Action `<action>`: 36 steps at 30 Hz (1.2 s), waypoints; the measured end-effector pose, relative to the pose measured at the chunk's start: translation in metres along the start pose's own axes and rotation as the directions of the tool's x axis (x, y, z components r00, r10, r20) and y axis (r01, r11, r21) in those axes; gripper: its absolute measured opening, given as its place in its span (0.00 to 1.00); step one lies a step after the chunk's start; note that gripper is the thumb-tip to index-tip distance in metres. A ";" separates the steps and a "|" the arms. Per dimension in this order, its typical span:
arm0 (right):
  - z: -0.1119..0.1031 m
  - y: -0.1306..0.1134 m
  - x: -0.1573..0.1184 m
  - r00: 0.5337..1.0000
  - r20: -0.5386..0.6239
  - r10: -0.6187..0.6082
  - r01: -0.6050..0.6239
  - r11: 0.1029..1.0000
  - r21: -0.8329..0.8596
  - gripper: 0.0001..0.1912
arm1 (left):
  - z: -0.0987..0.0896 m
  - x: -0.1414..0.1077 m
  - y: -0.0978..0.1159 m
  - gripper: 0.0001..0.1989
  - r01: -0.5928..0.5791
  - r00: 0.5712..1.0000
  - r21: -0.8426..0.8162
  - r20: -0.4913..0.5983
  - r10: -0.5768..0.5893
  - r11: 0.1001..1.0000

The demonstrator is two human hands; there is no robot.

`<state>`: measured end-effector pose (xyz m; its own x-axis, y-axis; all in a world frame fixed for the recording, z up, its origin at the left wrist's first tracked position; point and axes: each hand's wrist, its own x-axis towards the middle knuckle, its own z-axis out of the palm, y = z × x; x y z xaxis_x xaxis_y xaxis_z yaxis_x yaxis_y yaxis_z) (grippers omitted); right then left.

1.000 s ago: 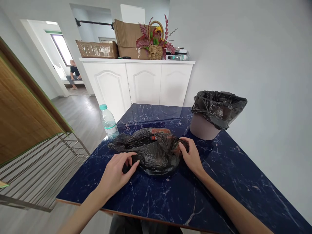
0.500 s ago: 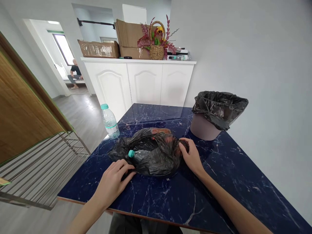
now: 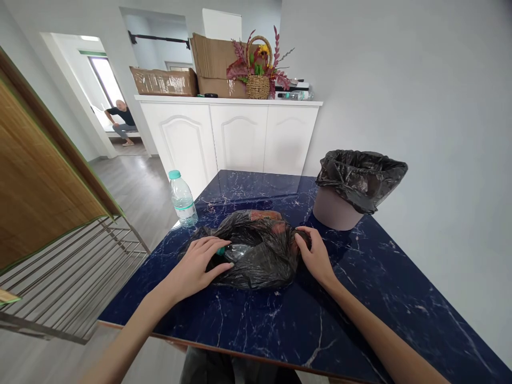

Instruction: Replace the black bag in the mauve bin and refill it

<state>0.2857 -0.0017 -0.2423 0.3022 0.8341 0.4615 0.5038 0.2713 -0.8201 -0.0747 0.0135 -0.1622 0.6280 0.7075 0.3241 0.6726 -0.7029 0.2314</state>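
Observation:
A black plastic bag (image 3: 260, 266) lies crumpled on the dark blue marbled table (image 3: 276, 325), its mouth facing left. Inside the mouth rests a clear plastic bottle (image 3: 239, 252) on its side, its teal cap partly behind my fingers. My left hand (image 3: 202, 265) is at the bag's mouth, thumb and forefinger apart on either side of the cap end. At the bag's right end, my right hand (image 3: 314, 253) pinches the bunched plastic. Something reddish-orange (image 3: 266, 215) shows at the bag's far side; its kind is unclear.
Another clear bottle (image 3: 183, 200) with a teal cap stands upright at the table's left edge. A bin (image 3: 336, 207) lined with a black bag stands at the right. Left of the table is a metal rack (image 3: 120, 240). A person (image 3: 123, 117) sits in the far room.
My left hand has moved from the bag's near edge up and right to the bottle's cap end, covering part of it. My right hand stays at the bag. The far person has shifted posture.

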 end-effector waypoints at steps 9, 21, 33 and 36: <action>-0.001 -0.002 0.001 0.999 0.032 0.022 -0.022 1.000 -0.002 0.23 | -0.005 -0.015 -0.006 0.24 0.055 0.998 -0.128 0.042 -0.050 0.990; -0.001 -0.001 0.000 0.999 0.024 0.022 -0.022 1.000 -0.001 0.23 | -0.071 -0.014 0.013 0.15 -0.032 0.445 -0.570 -0.744 -0.499 0.821; -0.001 -0.002 0.002 1.000 0.009 0.000 0.000 1.000 0.006 0.20 | -0.077 0.019 -0.062 0.19 0.100 0.418 -0.455 -0.788 -0.452 0.885; -0.001 -0.003 0.003 1.000 0.009 0.000 0.000 1.000 0.000 0.20 | -0.068 0.030 -0.079 0.19 0.146 0.434 -0.465 -0.763 -0.479 0.873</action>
<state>0.2861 -0.0002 -0.2382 0.2948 0.8383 0.4586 0.5040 0.2714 -0.8200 -0.1362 0.0853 -0.1084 -0.3483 0.5883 0.7298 0.4965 -0.5446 0.6760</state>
